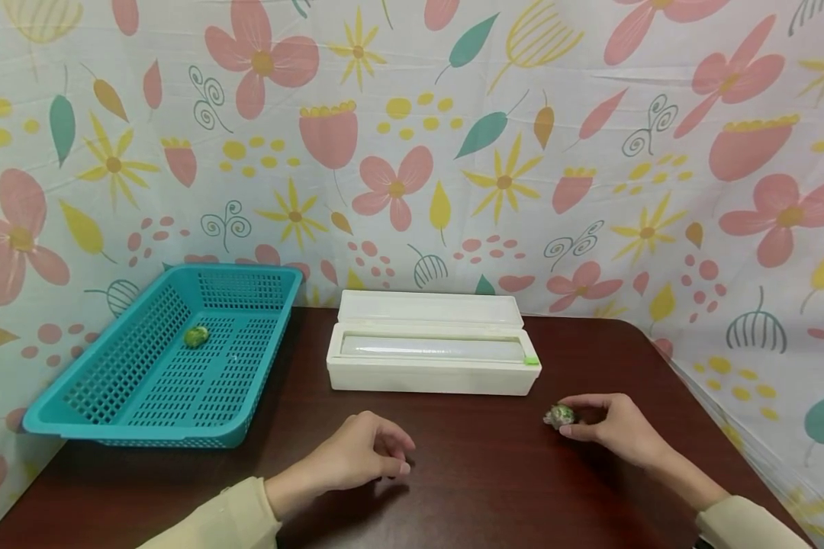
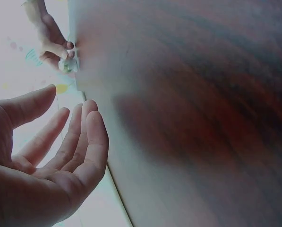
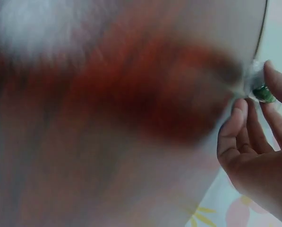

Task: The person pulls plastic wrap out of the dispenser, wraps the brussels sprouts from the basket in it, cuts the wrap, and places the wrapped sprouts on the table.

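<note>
My right hand (image 1: 623, 431) pinches a small round green item wrapped in clear film (image 1: 560, 416) between thumb and fingertips, close over the table on the right. Shiny film bunches around its green surface in the right wrist view, where the wrapped item (image 3: 262, 93) is partly covered by the thumb. My left hand (image 1: 357, 456) hovers over the front middle of the table, its fingers loosely bent and nothing between them. Beyond the hands stands a white cling film dispenser (image 1: 432, 377), lid raised, with a roll of clear film (image 1: 432, 348) inside.
A teal slotted basket (image 1: 261, 366) stands at the left, holding one small yellow-green round item (image 1: 195, 336). A bright green tab (image 1: 532, 361) sits at the dispenser's right end. Behind the dark wood table (image 1: 474, 465) hangs a flowered cloth (image 1: 398, 99).
</note>
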The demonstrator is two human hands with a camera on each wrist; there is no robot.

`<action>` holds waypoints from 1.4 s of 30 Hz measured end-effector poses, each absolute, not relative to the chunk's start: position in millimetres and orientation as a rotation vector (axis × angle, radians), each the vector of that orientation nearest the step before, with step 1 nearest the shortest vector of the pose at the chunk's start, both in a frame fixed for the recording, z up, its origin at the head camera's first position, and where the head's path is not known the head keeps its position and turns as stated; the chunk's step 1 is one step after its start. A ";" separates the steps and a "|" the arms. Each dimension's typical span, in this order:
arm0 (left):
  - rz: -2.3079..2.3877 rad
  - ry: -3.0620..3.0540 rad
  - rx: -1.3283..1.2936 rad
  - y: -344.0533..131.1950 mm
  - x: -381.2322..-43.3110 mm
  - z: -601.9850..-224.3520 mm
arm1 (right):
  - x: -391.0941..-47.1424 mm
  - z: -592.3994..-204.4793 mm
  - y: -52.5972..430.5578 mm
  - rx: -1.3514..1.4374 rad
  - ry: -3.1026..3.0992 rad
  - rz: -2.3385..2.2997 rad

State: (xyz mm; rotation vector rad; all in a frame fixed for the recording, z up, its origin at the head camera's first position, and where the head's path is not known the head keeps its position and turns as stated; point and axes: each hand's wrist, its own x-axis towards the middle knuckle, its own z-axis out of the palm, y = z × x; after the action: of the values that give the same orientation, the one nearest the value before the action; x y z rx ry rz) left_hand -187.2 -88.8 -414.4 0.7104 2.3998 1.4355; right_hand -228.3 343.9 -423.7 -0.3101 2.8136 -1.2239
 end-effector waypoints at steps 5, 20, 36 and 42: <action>1.449 2.389 0.697 -89.1 -187.0 -414.4 | -229.4 -415.5 349.1 -0.368 2.918 -1.024; 1.432 2.403 0.720 -87.8 -187.6 -413.5 | -242.0 -425.4 355.4 -0.550 2.828 -1.058; 1.405 2.416 0.749 -84.5 -189.3 -406.3 | -233.9 -432.7 363.0 -0.470 2.808 -1.176; 1.409 2.420 0.737 -85.1 -188.8 -408.6 | -233.9 -435.7 362.6 -0.474 2.807 -1.216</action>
State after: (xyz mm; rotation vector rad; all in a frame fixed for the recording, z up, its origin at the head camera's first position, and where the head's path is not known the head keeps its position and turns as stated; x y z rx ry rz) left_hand -188.8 -85.1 -408.6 0.7374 2.4204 1.4086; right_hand -233.9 362.6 -435.7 -0.4740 2.8072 -1.2163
